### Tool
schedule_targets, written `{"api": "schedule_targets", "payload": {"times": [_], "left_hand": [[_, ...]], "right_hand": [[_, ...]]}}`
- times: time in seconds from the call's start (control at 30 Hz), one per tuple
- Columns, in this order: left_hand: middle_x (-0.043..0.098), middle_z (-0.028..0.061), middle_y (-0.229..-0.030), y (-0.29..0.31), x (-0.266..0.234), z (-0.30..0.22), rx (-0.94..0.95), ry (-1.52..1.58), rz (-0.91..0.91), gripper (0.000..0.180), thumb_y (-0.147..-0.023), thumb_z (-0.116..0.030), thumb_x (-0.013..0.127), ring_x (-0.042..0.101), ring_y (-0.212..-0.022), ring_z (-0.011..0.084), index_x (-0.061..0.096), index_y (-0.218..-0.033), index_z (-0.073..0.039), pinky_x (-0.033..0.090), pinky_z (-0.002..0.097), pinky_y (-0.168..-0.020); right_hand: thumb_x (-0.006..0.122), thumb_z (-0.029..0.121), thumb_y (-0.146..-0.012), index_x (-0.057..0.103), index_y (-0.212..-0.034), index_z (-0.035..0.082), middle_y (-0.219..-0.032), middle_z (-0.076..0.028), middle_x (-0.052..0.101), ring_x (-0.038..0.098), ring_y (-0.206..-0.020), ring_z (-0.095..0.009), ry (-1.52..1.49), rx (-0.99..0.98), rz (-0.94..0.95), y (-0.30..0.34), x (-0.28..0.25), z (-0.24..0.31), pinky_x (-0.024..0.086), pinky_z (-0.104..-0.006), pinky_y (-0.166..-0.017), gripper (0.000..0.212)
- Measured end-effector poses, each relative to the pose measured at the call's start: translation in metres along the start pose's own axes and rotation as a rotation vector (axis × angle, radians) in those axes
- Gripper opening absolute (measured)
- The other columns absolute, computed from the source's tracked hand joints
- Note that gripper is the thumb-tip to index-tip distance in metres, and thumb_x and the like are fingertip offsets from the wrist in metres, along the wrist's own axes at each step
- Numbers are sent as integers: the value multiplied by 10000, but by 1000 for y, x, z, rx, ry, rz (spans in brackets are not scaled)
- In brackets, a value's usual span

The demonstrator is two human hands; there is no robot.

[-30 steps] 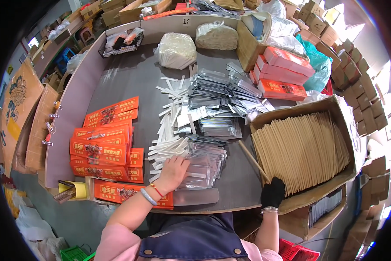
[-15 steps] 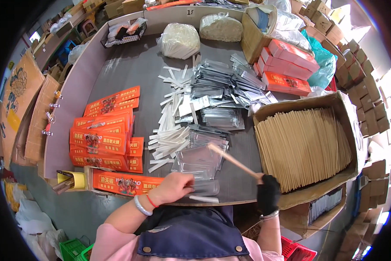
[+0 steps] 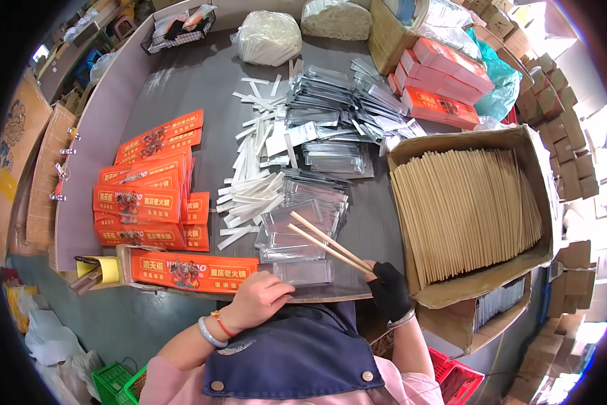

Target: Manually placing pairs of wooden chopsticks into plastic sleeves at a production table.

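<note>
My right hand (image 3: 390,287), in a black fingerless glove, is closed around two wooden chopsticks (image 3: 327,244). Their far ends point up and left, over a loose pile of clear plastic sleeves (image 3: 303,216). My left hand (image 3: 261,297), bare, has its fingers curled and pressed together at the table's front edge. It lies by the lower left end of one clear plastic sleeve (image 3: 307,273) and the right end of a row of red printed paper sleeves (image 3: 189,272). Whatever its fingertips hold, if anything, is hidden.
White paper strips (image 3: 253,196) lie left of the plastic sleeves. Red printed packets (image 3: 138,206) are stacked at the left. To the right stands a cardboard box (image 3: 479,287) full of chopsticks (image 3: 465,209). Red boxes (image 3: 442,108) and bagged bundles (image 3: 270,37) sit farther back.
The chopsticks in my right hand have spread, so two now show apart. Both hands have shifted slightly left in the picture, and the whole view has tilted a little.
</note>
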State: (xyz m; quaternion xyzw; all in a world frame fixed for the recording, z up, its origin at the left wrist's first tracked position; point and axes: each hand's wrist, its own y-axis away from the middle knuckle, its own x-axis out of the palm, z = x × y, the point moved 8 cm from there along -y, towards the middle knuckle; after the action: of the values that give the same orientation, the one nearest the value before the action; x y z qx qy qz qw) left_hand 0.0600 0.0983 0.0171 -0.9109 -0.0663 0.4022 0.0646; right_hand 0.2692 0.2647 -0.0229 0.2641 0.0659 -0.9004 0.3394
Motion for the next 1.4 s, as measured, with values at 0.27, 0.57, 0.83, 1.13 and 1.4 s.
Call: {"api": "schedule_targets", "payload": {"times": [0.27,0.57,0.83,1.13,1.4], "left_hand": [[696,109,-900,44,17,5,-201,293,64,123,-816,-73,717,668,-814,291,708,-934,-38,543,353,-744],[560,221,-1297,68,123,16,-25,341,195,408,-979,-265,523,574,-1141,370,542,-1306,-23,474,439,-929],[698,167,-922,52,171,29,-289,352,497,187,-874,-193,626,663,-846,353,707,-966,-51,520,419,-768],[649,88,-810,-3,51,-22,-37,89,50,115,-824,-191,694,613,-787,306,683,-845,-79,492,394,-712],[612,96,-1034,-2,-8,28,-101,-179,-199,390,-664,-224,830,539,-1008,309,695,-998,-75,436,425,-899]], "right_hand": [[676,100,-884,689,-1124,49,-816,-86,616,608,-743,-189,-8,-6,-63,10,-1,7,489,-298,-687,245],[655,52,-875,683,-1121,25,-840,-83,623,596,-773,-169,46,0,-84,38,-5,0,470,-288,-700,248],[655,55,-874,686,-1118,30,-822,-70,617,582,-748,-150,35,2,-100,47,-14,-9,462,-280,-675,247],[681,130,-871,707,-1104,71,-786,-94,622,614,-712,-217,117,-41,-91,36,-26,-5,483,-317,-652,242],[679,223,-879,713,-1108,119,-730,-100,588,600,-685,-272,183,-66,102,8,-5,-11,474,-369,-636,253]]}}
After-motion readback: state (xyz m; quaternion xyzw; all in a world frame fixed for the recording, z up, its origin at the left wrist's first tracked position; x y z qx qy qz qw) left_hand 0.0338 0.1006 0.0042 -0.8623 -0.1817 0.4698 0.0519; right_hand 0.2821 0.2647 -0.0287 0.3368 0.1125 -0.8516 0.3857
